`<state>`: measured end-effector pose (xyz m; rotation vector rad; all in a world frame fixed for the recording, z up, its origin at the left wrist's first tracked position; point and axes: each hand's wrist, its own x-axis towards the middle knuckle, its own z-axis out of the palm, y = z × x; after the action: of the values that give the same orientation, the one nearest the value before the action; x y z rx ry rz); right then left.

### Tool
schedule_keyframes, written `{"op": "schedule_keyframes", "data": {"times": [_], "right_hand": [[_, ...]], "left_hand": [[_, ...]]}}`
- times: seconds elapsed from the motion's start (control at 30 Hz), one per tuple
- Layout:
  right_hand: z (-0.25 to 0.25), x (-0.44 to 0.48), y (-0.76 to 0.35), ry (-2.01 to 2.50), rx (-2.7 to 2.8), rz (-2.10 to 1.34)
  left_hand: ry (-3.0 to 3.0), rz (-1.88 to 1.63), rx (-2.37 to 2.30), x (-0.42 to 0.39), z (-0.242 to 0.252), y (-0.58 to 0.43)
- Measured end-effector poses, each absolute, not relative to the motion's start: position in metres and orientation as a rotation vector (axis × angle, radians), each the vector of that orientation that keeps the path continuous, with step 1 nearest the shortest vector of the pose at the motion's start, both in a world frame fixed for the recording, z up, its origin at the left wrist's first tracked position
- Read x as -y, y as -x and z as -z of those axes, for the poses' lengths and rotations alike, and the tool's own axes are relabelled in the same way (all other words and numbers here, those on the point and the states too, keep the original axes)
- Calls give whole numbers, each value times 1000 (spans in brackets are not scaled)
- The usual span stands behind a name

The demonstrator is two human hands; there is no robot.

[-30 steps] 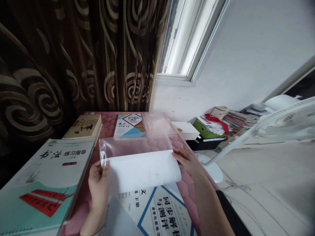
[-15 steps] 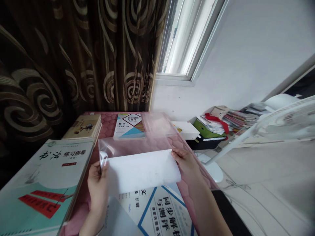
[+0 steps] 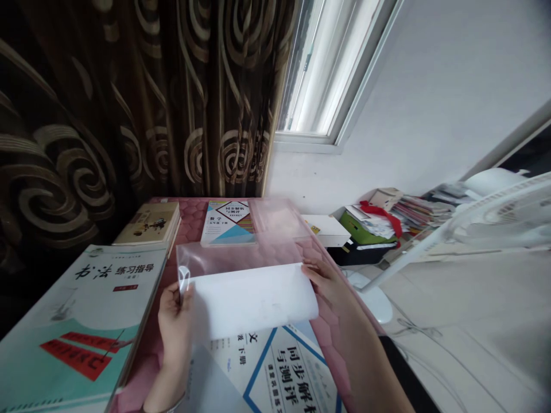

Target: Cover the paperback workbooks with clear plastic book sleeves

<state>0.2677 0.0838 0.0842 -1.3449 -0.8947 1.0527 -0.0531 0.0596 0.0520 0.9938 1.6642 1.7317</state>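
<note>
A workbook [image 3: 275, 373] with a blue diamond design lies nearest me on the pink table. Over its top part curves a blank white sheet [image 3: 253, 301]; I cannot tell whether it is part of the book. Beyond the sheet stretches a clear plastic book cover [image 3: 228, 257]. My left hand [image 3: 176, 312] is closed, pinching the cover's left edge beside the sheet. At the sheet's upper right corner, my right hand [image 3: 321, 281] is closed on it with thumb and fingers. How far the sheet sits inside the cover is unclear.
On the left lie a large calligraphy book [image 3: 99, 321] and a small stack of tan books [image 3: 148, 223]. A maths workbook [image 3: 227, 223] and more clear plastic [image 3: 278, 218] lie at the back. Right of the table are a white fan [image 3: 413, 252] and a filled box [image 3: 365, 229].
The view has shifted slightly, so everything appears a little to the right. My hands keep almost the same hold on the plastic and the sheet.
</note>
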Motion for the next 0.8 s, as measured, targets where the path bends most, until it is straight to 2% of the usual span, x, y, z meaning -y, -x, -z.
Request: {"op": "schedule_keyframes", "data": {"times": [0.1, 0.3, 0.53, 0.8], "right_hand": [[-91, -78, -271, 1327, 907, -1152], [-80, -64, -267, 1362, 941, -1114], [-49, -65, -266, 1397, 865, -945], [-51, -69, -264, 1476, 887, -862]], "left_hand": [[-971, -1751, -1637, -58, -53, 52], [-982, -1762, -1592, -58, -52, 52], [-1026, -1757, -1587, -58, -53, 53], [-1054, -1775, -1547, -58, -52, 54]]}}
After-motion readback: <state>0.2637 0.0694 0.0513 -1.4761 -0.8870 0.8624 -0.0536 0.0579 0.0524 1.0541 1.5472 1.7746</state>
